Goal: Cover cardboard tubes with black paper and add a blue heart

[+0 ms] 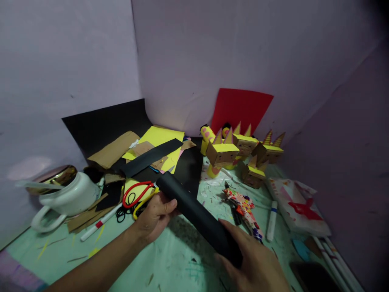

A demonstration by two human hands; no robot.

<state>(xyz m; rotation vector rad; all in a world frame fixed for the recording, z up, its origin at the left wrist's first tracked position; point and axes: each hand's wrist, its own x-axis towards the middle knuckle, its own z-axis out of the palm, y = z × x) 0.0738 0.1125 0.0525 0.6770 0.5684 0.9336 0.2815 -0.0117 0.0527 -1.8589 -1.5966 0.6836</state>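
A black paper roll slants across the middle of the view, its upper end to the left and its lower end to the right. My left hand grips it near the upper end, thumb on top. Around the lower end my right hand is wrapped, with the fingers partly hidden. Just behind my left hand lie scissors with red and yellow handles. To the right of the roll, a glue gun with a colourful pattern rests on the green table.
Several cardboard box figures with pointed horns stand at the back right, before a red sheet. A white teapot, markers and a plastic packet flank the hands. Yellow paper and black card lie behind.
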